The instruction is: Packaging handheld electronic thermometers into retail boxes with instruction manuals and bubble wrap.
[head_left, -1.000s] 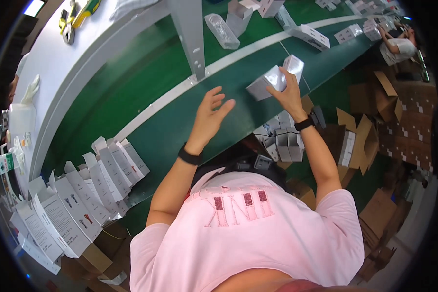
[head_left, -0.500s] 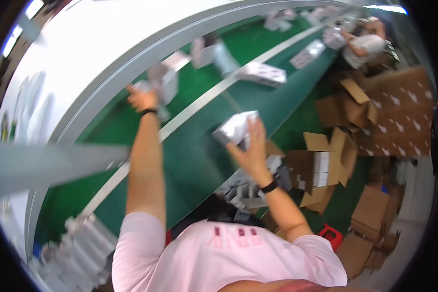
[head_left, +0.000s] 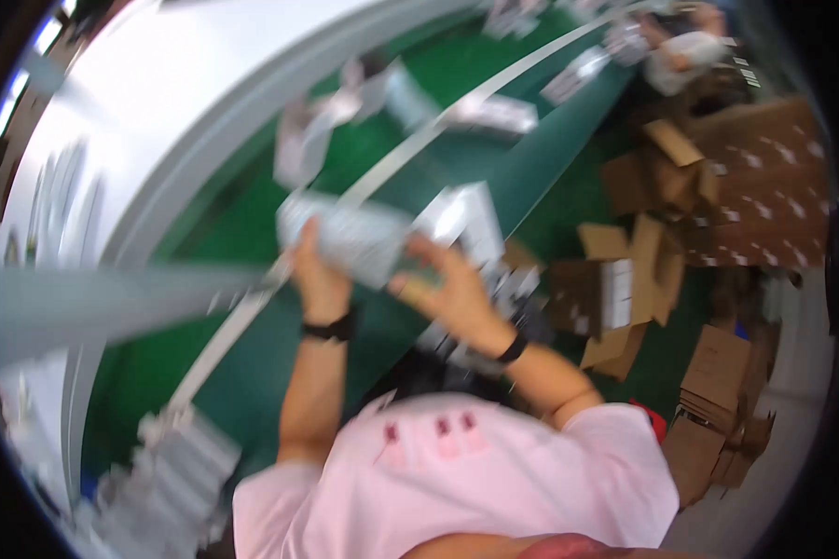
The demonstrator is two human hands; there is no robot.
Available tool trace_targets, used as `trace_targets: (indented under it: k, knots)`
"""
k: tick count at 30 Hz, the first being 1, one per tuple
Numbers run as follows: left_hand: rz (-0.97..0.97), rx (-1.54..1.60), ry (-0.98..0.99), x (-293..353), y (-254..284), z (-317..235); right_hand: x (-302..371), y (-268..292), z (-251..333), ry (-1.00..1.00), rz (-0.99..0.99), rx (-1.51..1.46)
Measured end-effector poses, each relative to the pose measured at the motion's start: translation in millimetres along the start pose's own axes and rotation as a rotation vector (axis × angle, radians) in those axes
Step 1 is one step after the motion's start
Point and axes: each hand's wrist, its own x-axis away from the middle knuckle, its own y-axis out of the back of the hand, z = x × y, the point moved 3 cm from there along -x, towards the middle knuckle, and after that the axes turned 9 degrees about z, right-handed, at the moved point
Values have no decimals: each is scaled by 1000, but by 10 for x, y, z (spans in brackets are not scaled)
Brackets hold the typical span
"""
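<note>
Over the belt, my left hand [head_left: 321, 278] grips a whitish wrapped package [head_left: 350, 240], blurred, possibly in bubble wrap. Its thumb lies across the near side. At the package's right end is my right hand [head_left: 452, 293], fingers and thumb apart with a gap between them; whether they touch the wrap I cannot tell. Just beyond that hand a shiny white box [head_left: 475, 219] rests at the belt's right edge. Another white box [head_left: 492, 115] lies farther up the green belt [head_left: 252, 373].
Upright boxes [head_left: 300, 144] stand beyond the pale divider strip [head_left: 219, 359]. A grey post [head_left: 130, 298] juts in from the left. White packages [head_left: 172, 466] are piled at lower left. Open cartons [head_left: 578, 289] stand on the right. A co-worker [head_left: 685, 56] is at the far end.
My left hand has come back from the far-left boxes toward me, bringing the wrapped package. My right hand has let go of the shiny white box and moved to the package's end.
</note>
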Motion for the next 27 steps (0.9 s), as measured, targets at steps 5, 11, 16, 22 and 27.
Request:
trace_targets:
  k: [5, 11, 16, 22, 27]
  knots:
    - [61, 189, -45, 675, -328, -435, 18, 146, 382, 265, -266, 68]
    - [284, -149, 182, 1517, 163, -1103, 195, -45, 852, 241, 24, 62]
    - [321, -340, 90, 2060, 510, -1615, 393, -407, 1115, 300, 382, -56]
    - [501, -1075, -570, 2609, 531, -2212, 498, -773, 1548, 371, 634, -280]
    - [442, -1316, -965, 2878, 506, -2394, 611, -1153, 1996, 767, 492, 86]
